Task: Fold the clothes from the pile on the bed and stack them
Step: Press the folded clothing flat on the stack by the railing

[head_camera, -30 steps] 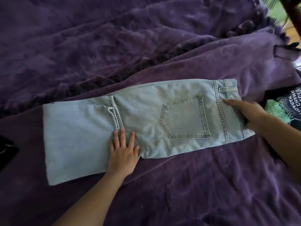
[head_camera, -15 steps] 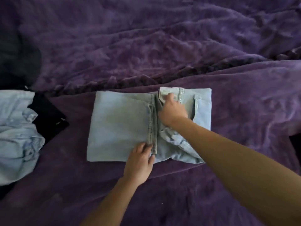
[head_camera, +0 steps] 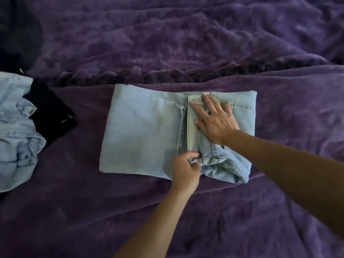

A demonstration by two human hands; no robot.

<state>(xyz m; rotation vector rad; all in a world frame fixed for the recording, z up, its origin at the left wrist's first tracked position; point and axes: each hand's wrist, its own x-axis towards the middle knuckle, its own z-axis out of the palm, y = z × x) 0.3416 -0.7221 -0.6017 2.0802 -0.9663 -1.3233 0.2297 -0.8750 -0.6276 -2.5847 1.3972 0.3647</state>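
Light blue jeans lie folded into a rough rectangle in the middle of the purple bedspread. The waistband end is turned over onto the legs, its edge running down the middle. My right hand lies flat on that turned-over part, fingers spread and straight, pressing it down. At the near edge, my left hand pinches the lower corner of the waistband between thumb and fingers.
At the left edge lies a light blue denim garment on top of a black garment. A dark shape fills the far left corner. A rumpled ridge of blanket runs just behind the jeans.
The waistband end has been folded left over the legs. My right hand went from gripping the waistband to lying flat on it. My left hand now pinches the waistband's near corner.
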